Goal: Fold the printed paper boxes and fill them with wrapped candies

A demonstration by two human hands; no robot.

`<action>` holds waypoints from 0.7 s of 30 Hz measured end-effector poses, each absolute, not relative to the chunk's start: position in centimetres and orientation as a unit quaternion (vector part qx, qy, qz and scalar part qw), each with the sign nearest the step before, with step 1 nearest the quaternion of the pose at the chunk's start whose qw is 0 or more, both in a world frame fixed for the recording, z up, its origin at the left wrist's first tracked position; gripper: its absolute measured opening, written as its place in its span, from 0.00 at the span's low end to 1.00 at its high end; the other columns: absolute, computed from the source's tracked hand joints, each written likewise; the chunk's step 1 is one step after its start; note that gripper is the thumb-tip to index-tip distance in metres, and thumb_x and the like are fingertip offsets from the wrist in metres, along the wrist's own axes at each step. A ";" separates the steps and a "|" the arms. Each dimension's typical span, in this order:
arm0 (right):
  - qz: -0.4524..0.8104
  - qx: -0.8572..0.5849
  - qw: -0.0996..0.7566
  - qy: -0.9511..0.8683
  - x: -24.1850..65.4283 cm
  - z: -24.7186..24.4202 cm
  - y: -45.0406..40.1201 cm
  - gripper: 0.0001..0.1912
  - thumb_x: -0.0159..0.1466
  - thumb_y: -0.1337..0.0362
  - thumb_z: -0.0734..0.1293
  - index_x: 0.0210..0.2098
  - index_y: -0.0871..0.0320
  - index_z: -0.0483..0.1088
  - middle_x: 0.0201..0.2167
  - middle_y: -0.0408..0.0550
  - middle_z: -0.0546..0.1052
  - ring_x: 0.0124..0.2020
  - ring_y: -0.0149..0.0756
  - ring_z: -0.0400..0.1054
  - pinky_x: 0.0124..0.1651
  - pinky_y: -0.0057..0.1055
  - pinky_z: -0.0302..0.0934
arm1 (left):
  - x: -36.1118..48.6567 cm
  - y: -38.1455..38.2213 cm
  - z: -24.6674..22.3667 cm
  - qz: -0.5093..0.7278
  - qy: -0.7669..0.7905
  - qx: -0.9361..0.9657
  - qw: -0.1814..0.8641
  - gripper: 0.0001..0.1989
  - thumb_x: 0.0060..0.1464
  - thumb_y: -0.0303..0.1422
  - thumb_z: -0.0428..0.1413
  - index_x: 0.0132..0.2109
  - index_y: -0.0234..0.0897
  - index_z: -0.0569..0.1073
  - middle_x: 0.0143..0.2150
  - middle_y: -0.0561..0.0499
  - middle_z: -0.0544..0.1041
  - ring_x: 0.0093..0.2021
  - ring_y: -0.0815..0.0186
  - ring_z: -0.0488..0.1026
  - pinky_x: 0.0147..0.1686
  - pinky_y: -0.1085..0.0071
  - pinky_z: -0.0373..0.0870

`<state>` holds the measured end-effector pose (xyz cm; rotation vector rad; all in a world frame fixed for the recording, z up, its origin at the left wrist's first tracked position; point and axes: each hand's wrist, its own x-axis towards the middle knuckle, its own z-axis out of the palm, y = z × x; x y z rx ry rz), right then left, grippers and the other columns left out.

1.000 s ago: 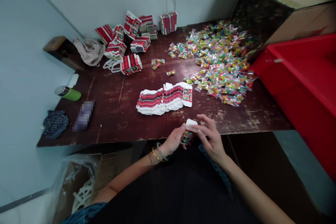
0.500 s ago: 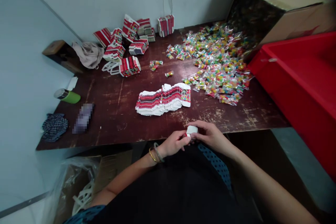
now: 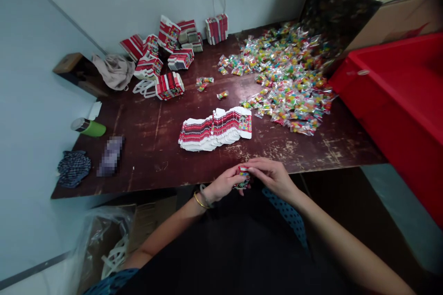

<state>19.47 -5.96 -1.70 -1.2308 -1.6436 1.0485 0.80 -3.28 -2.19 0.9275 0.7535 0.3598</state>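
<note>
A small red printed carton (image 3: pixel 243 178) is between my hands at the table's front edge. My left hand (image 3: pixel 223 184) is wrapped round its left side, thumb across the front. My right hand (image 3: pixel 272 174) pinches the carton's top edge from the right. Just beyond my hands, a fanned row of flat red and white cartons (image 3: pixel 214 130) lies on the dark red table (image 3: pixel 155 147). Farther back on the right spreads a large pile of wrapped colourful candies (image 3: pixel 287 78). A few loose candies (image 3: pixel 222 95) lie left of the pile.
Bundled cartons (image 3: pixel 169 85) are stacked at the back left. A green bottle (image 3: pixel 93 127), a checked cloth (image 3: pixel 74 168) and a wooden box (image 3: pixel 81 73) are at the left. To the right are a red bin (image 3: pixel 398 78) and a cardboard box (image 3: pixel 398 23).
The carton has turned, so its printed face shows instead of the white flap. My right hand has shifted slightly left and its fingers are now at the carton's top edge.
</note>
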 end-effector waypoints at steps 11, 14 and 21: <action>0.430 -0.585 0.224 -0.651 33.9 0.3 -11.9 0.13 0.62 0.53 0.67 0.43 0.48 0.79 0.47 0.53 0.79 0.47 0.50 0.73 0.49 0.44 0.70 | 1.2 -2.4 -1.0 0.117 0.314 0.455 0.825 0.23 0.53 0.35 0.60 0.56 0.39 0.70 0.55 0.42 0.70 0.52 0.61 0.68 0.47 0.66 0.66; 0.357 -0.585 0.193 -0.702 34.2 -0.9 -9.7 0.15 0.61 0.52 0.68 0.45 0.48 0.78 0.49 0.54 0.77 0.52 0.50 0.70 0.53 0.47 0.66 | 0.6 -1.4 -1.2 0.154 0.374 0.424 0.810 0.20 0.54 0.38 0.58 0.52 0.35 0.72 0.48 0.43 0.73 0.45 0.63 0.72 0.43 0.68 0.67; 0.186 -0.540 0.322 -0.755 22.2 -5.9 5.3 0.19 0.64 0.59 0.66 0.53 0.58 0.72 0.56 0.59 0.72 0.58 0.50 0.64 0.58 0.52 0.59 | 0.3 -1.7 -0.9 0.185 0.385 0.390 0.816 0.20 0.53 0.38 0.59 0.50 0.33 0.72 0.46 0.43 0.74 0.42 0.64 0.73 0.40 0.69 0.67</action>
